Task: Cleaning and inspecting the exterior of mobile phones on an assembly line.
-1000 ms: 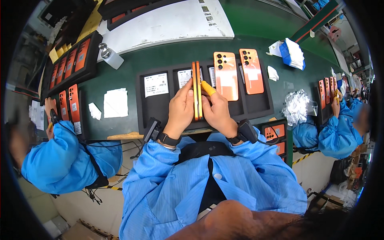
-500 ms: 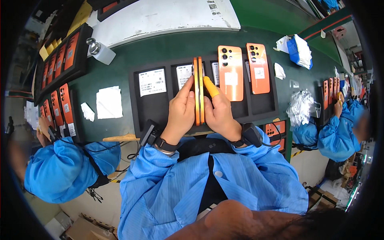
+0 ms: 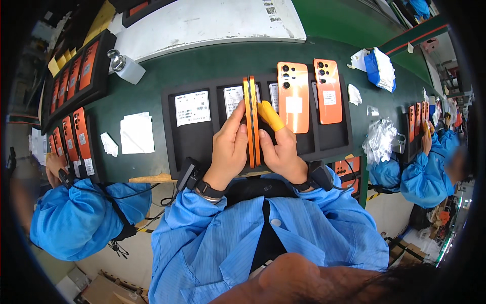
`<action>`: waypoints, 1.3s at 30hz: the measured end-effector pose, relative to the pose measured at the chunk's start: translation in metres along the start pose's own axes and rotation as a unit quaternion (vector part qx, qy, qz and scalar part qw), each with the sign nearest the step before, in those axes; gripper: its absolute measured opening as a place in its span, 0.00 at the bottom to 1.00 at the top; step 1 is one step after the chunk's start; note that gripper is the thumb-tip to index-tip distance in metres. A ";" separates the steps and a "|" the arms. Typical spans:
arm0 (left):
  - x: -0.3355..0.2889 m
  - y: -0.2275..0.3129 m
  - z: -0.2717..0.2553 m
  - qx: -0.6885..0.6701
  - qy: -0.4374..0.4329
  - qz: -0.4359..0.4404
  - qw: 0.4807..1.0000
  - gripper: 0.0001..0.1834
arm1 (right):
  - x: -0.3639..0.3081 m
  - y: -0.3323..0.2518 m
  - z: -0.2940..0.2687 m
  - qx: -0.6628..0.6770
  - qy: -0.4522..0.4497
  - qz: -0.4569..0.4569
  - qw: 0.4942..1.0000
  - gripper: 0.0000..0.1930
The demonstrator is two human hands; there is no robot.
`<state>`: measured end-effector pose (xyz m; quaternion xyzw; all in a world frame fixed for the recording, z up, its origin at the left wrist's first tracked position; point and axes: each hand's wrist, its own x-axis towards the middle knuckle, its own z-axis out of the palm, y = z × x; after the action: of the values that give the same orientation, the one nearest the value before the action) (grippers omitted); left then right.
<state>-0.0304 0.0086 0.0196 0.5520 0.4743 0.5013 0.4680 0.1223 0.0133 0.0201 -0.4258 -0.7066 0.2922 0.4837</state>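
Two orange phones stand on edge side by side over the black foam tray, their narrow sides facing up. My left hand is closed against the left phone, fingers flat along its outer face. Against the right phone presses my right hand, which wears a yellow finger cot on the index finger. The two phones nearly touch, with a thin dark line between them. Two more orange phones, one nearer and one at the far right, lie back up in the tray, each with a white sticker.
White printed labels lie in the tray slots. Around it are a pump bottle, folded white wipes, a blue box of wipes and crumpled clear plastic. Co-workers in blue sit left and right.
The phones have tilted slightly, and their lower ends have come a little nearer to me. My right index finger is bent more and leans away from the phone's face.
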 end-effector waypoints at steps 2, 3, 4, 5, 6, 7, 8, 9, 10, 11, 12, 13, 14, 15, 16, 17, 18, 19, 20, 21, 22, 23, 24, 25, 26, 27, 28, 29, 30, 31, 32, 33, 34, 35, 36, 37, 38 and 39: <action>0.000 0.003 0.000 0.001 -0.004 0.002 1.000 0.25 | 0.001 -0.001 0.000 -0.002 0.002 -0.002 1.000 0.23; 0.000 0.002 0.000 0.001 -0.003 0.003 1.000 0.25 | 0.001 -0.002 0.000 -0.003 0.004 -0.003 1.000 0.23; 0.000 0.002 0.000 0.001 -0.001 0.006 1.000 0.25 | 0.001 -0.002 0.000 -0.003 0.004 -0.004 1.000 0.23; 0.000 0.001 0.000 0.000 0.000 0.009 1.000 0.25 | 0.001 -0.002 0.000 -0.004 0.003 -0.002 1.000 0.23; 0.000 0.002 0.000 0.000 0.001 0.010 1.000 0.25 | 0.001 -0.002 0.000 -0.005 0.002 0.000 1.000 0.23; 0.000 0.003 0.000 -0.003 0.002 0.013 1.000 0.25 | 0.001 -0.001 0.000 -0.006 0.002 -0.001 1.000 0.23; 0.000 0.003 0.000 -0.006 0.003 0.017 1.000 0.25 | 0.001 -0.001 0.001 -0.008 0.006 -0.006 1.000 0.22; 0.000 0.003 0.001 -0.007 0.003 0.018 1.000 0.25 | 0.001 0.000 0.001 -0.010 0.010 -0.010 1.000 0.22; 0.000 0.002 0.001 -0.003 0.003 0.019 1.000 0.25 | 0.001 0.001 0.001 -0.010 0.011 -0.012 1.000 0.22; 0.001 0.001 0.001 0.001 0.003 0.021 1.000 0.25 | 0.001 0.002 0.001 -0.006 0.007 -0.007 1.000 0.22; 0.002 0.000 0.001 0.000 0.002 0.023 1.000 0.25 | 0.000 0.003 0.001 -0.002 0.004 -0.002 1.000 0.22; 0.003 -0.001 0.002 0.020 0.006 0.013 1.000 0.24 | 0.001 0.003 0.002 -0.003 0.005 -0.003 1.000 0.22; 0.004 -0.002 0.002 0.039 0.009 0.005 0.999 0.24 | 0.004 0.004 0.003 -0.026 0.000 -0.004 1.000 0.22; 0.003 -0.002 0.002 0.042 0.017 -0.008 0.999 0.24 | 0.005 0.005 0.005 -0.049 -0.005 -0.005 0.999 0.22; 0.003 -0.002 0.003 0.043 0.024 -0.020 0.999 0.24 | 0.005 0.005 0.006 -0.072 0.001 -0.012 0.997 0.22; 0.003 -0.007 0.004 0.052 0.037 -0.002 0.998 0.24 | 0.005 0.003 0.006 -0.080 0.003 -0.009 0.997 0.21; 0.004 -0.006 0.004 0.050 0.035 0.003 0.998 0.24 | 0.006 0.002 0.006 -0.088 0.006 -0.006 0.996 0.21; 0.004 -0.005 0.004 0.046 0.045 -0.002 0.998 0.24 | 0.005 0.002 0.007 -0.091 0.009 -0.008 0.996 0.21; 0.004 -0.003 0.005 0.042 0.055 -0.006 0.998 0.24 | 0.004 0.004 0.008 -0.089 0.013 -0.004 0.996 0.21; 0.005 -0.001 0.008 0.050 0.071 0.017 0.996 0.23 | 0.002 0.006 0.007 -0.088 0.016 -0.001 0.996 0.21; 0.006 -0.002 0.007 0.050 0.070 0.023 0.996 0.23 | 0.002 0.007 0.008 -0.089 0.020 -0.006 0.996 0.21; 0.007 -0.005 0.007 0.040 0.065 0.001 0.997 0.23 | 0.003 0.007 0.007 -0.095 0.014 -0.005 0.995 0.20; 0.008 -0.008 0.006 0.031 0.060 -0.022 0.998 0.22 | 0.003 0.007 0.008 -0.101 0.009 -0.005 0.995 0.20; 0.010 -0.007 0.005 0.013 0.050 -0.061 0.997 0.22 | 0.003 0.007 0.008 -0.101 0.011 -0.002 0.995 0.21; 0.012 -0.010 0.006 0.014 0.051 -0.054 0.997 0.22 | 0.002 0.007 0.009 -0.100 0.013 -0.010 0.995 0.21; 0.013 -0.015 0.008 -0.004 0.060 -0.064 0.996 0.22 | 0.001 0.007 0.010 -0.086 0.004 0.013 0.996 0.22; 0.016 -0.014 0.010 -0.022 0.068 -0.074 0.995 0.22 | 0.001 0.006 0.008 -0.072 -0.005 0.036 0.997 0.23; 0.015 -0.011 0.009 -0.037 0.053 -0.091 0.994 0.22 | 0.001 0.004 0.007 -0.073 -0.003 0.029 0.997 0.23; 0.015 -0.008 0.010 -0.037 0.054 -0.084 0.994 0.22 | 0.001 0.002 0.007 -0.055 -0.003 0.043 0.998 0.24; 0.013 -0.005 0.012 -0.060 0.062 -0.038 0.996 0.23 | 0.001 -0.003 0.006 -0.037 -0.003 0.058 0.998 0.26; 0.012 0.000 0.014 -0.082 0.070 0.007 0.994 0.23 | 0.002 -0.007 0.005 -0.036 -0.001 0.054 0.998 0.26; 0.011 0.007 0.014 -0.088 0.070 0.022 0.993 0.24 | 0.005 -0.013 0.003 0.002 0.016 0.039 0.999 0.27; 0.011 0.012 0.014 -0.087 0.071 0.024 0.993 0.24 | 0.008 -0.020 0.004 0.040 0.032 0.026 0.998 0.28; 0.012 0.015 0.015 -0.074 0.090 0.079 0.990 0.25 | 0.010 -0.023 0.004 0.074 0.033 0.016 0.997 0.30; 0.012 0.020 0.015 -0.061 0.110 0.133 0.983 0.26 | 0.011 -0.028 0.004 0.076 0.033 0.015 0.996 0.30; 0.010 0.030 0.014 -0.086 0.098 0.134 0.982 0.30 | 0.012 -0.033 0.003 0.102 0.032 0.011 0.994 0.30; 0.009 0.030 0.014 -0.085 0.099 0.135 0.982 0.30 | 0.013 -0.035 0.002 0.129 0.030 0.007 0.991 0.30; 0.008 0.031 0.014 -0.128 0.090 0.130 0.979 0.32 | 0.011 -0.030 0.003 0.111 0.039 -0.021 0.993 0.30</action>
<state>-0.0141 0.0129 0.0502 0.4975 0.3709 0.6614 0.4212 0.1077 0.0086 0.0486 -0.3659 -0.6591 0.3419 0.5611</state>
